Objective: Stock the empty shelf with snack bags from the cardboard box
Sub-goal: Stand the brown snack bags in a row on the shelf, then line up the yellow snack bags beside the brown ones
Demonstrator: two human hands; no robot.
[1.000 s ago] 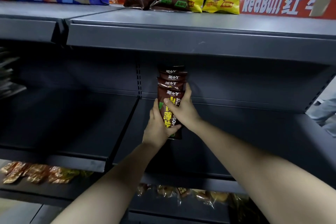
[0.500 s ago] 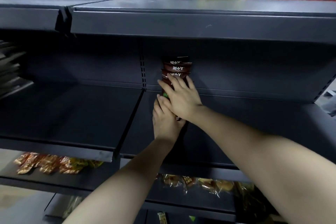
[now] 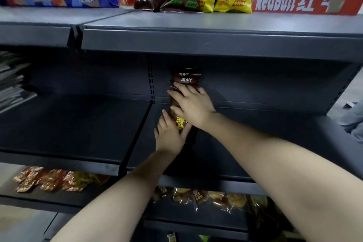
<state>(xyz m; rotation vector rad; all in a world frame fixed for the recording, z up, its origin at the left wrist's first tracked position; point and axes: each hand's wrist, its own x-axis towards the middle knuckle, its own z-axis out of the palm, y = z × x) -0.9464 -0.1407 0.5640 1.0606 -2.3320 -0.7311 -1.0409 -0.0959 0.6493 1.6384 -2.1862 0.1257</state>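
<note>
Left grip [image 3: 170,136] holds snack bags [image 3: 186,80], right grip [image 3: 194,107] presses; shelf [image 3: 271,143] open rightward

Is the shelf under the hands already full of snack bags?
No, mostly bare: the shelf holds only one row of brown snack bags near its left edge.

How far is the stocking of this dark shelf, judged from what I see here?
Done: a few brown snack bags stand in a row at the back of the shelf. In hand: the right hand presses flat on the front bag while the left hand holds its lower end. Left: the shelf right of that row is bare, so most of the filling remains. The cardboard box is not in view.
</note>
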